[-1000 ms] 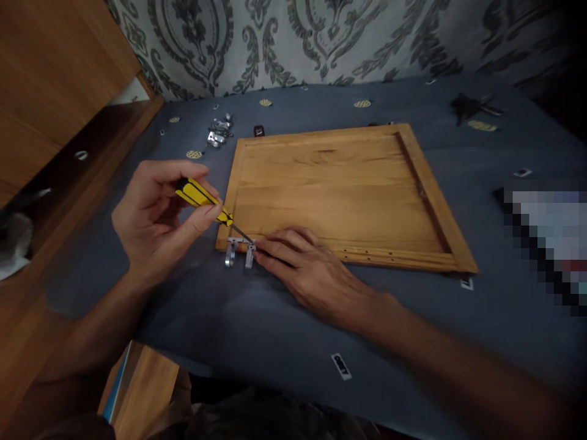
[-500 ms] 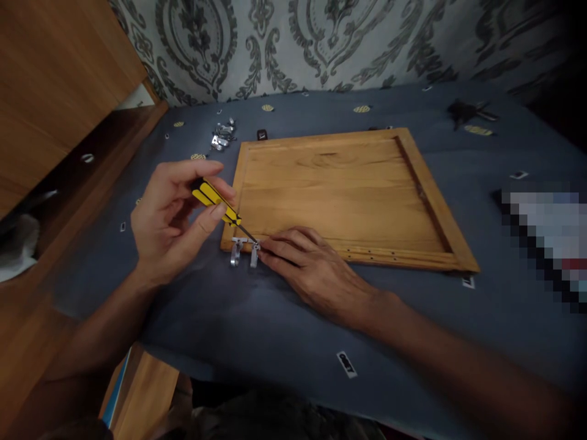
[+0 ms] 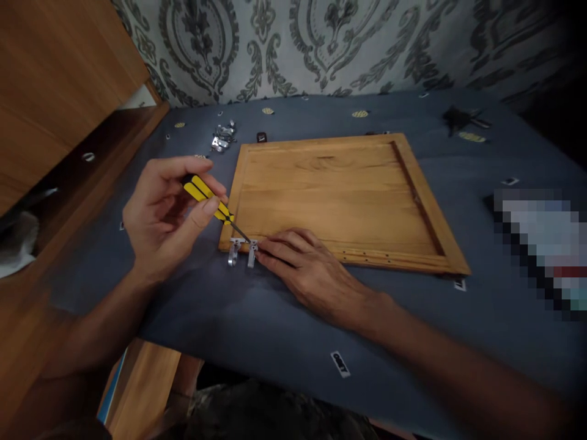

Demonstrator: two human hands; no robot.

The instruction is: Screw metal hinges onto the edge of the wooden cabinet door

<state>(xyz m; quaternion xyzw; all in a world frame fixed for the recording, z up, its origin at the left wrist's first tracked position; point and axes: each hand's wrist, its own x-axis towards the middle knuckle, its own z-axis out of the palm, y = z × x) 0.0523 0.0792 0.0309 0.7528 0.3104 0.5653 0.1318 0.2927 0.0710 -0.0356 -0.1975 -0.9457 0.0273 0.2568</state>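
Observation:
My left hand (image 3: 162, 217) grips the yellow-and-black handle of a screwdriver (image 3: 202, 194) between thumb and fingers. The shaft slants down to the right, its tip at a small silver metal fitting (image 3: 252, 253) on the near edge of a framed wooden panel (image 3: 330, 189). A second fitting (image 3: 233, 252) of like shape sits just left of it, near the panel's corner. Lying over the near edge, my right hand (image 3: 316, 272) has its fingertips closed together against the right fitting. Whether a screw is under the tip is too small to tell.
Several loose metal fittings (image 3: 223, 135) lie in a pile behind the panel's left corner. A dark tool (image 3: 463, 117), blurred, lies at the back right. A pixelated object (image 3: 536, 238) is at the right. Wooden furniture (image 3: 59, 73) borders the blue cloth (image 3: 257, 330) on the left.
The view has shifted slightly. My left hand and the screwdriver have moved a little to the left in view; the tip stays at the right fitting, and my right hand keeps its place.

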